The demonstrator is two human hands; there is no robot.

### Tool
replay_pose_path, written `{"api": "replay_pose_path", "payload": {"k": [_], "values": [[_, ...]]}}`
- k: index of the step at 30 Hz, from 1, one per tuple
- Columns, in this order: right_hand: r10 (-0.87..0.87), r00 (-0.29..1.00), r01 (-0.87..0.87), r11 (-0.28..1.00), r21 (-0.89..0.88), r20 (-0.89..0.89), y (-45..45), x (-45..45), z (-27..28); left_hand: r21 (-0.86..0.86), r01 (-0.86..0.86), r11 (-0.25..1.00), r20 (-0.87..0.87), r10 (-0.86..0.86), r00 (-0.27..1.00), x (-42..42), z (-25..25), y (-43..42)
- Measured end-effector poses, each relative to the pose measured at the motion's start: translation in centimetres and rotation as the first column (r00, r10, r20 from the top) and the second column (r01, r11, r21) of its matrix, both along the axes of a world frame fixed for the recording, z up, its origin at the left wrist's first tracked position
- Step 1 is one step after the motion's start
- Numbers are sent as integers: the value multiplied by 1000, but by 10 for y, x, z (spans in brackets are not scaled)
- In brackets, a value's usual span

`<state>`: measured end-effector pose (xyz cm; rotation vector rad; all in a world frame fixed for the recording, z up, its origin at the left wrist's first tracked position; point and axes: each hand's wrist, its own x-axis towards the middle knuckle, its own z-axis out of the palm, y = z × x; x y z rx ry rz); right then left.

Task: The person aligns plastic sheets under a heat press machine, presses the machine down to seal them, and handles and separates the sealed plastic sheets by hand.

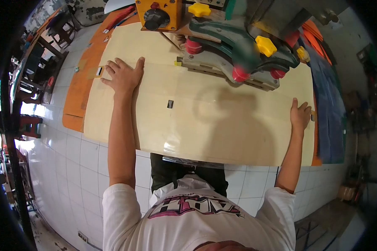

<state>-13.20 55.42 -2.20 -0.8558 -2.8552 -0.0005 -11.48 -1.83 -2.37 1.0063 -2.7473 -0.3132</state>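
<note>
Left hand (pixel 123 77) and right hand (pixel 300 115) open, grasping nothing; keep cream sheet (pixel 163 129) flat with even palm pressure; fingers clear of machine head (pixel 213 67) between them

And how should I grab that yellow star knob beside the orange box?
Probably from above, fingertips around the rim of the yellow star knob: its face points up, and the dips between its points should seat your fingers. The orange box stands close on its left.
</note>
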Motion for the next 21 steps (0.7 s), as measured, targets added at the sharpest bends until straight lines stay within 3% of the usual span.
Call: {"api": "replay_pose_path", "payload": {"k": [12,14,21], "values": [[25,1000,-25,999,-23,-14,15,-4,-10,-64,-23,998,-33,21,999,0,-9,-2],[-32,999,33,995,-91,12,-7,1,7,-70,-3,998,-65,-1,998,0,-10,-3],[0,999,1,1000,-26,34,6,-6,-2,-50,5,999,-132,-11,991,1,-14,-6]]}}
